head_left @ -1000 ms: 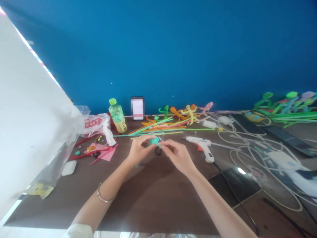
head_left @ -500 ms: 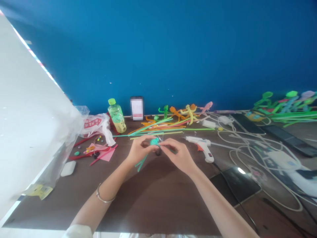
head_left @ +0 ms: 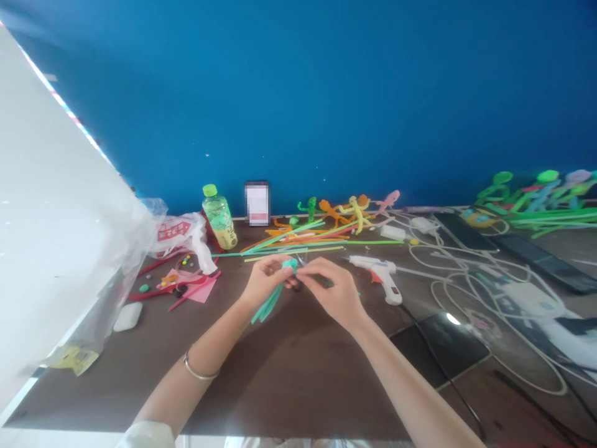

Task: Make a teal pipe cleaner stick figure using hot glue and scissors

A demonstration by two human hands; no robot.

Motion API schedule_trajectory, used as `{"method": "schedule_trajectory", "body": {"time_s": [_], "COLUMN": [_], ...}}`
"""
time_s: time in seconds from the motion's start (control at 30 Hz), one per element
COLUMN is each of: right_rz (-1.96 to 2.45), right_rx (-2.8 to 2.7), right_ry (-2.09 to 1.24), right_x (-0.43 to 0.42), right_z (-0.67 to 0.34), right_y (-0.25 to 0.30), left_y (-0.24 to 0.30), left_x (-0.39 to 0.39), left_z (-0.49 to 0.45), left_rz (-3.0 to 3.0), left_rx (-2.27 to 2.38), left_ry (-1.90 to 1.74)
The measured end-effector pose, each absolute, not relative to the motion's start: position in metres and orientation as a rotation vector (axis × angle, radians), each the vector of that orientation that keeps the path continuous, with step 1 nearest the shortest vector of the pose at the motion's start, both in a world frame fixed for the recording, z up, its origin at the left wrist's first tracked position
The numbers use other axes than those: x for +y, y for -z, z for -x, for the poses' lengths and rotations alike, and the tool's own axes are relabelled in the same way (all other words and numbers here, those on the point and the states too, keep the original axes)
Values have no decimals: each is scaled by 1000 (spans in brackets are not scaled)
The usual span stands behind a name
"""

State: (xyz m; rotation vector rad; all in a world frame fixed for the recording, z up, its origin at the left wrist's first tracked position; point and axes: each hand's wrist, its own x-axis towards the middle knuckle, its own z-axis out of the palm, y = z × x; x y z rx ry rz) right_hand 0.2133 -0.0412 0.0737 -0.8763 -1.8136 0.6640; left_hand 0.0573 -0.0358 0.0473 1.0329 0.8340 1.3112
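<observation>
My left hand (head_left: 267, 279) is closed around a teal pipe-cleaner piece. Its rounded, coiled top (head_left: 290, 264) shows above the fingers, and loose pipe-cleaner ends (head_left: 267, 306) hang below the palm. My right hand (head_left: 332, 287) meets it from the right, thumb and forefinger pinched together at the edge of the coiled part. What exactly lies between those fingertips is too small to make out. Just behind the fingers, partly hidden, lies what looks like a pair of scissors (head_left: 302, 259) on the dark table.
A white glue gun (head_left: 385, 277) lies right of my hands, near a black tablet-like panel (head_left: 441, 348) and tangled white cables (head_left: 438, 286). Behind are loose pipe cleaners (head_left: 303, 239), several pipe-cleaner figures (head_left: 357, 211), a phone (head_left: 258, 204) and a green-capped bottle (head_left: 219, 218). Pink scraps (head_left: 203, 289) lie left.
My left hand has turned slightly, so more of the hanging teal ends shows. The right hand has shifted a little left, its fingertips still against the coiled part.
</observation>
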Motion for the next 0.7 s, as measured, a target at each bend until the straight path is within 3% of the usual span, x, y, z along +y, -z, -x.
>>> {"method": "schedule_trajectory", "body": {"time_s": [0.33,0.7], "right_rz": [939,1114], "right_rx": [-1820,-1866], "right_ry": [-687,-968], "right_x": [-39,-29], "right_z": [-214,-223], "right_y": [-81,-88], "left_y": [-45,-44], "left_x": [-37,-40], "left_z": [-58,-57], "left_rz": [-1027,-1201], "left_rx": [836,773], "left_ry": [-1258,-1151]}}
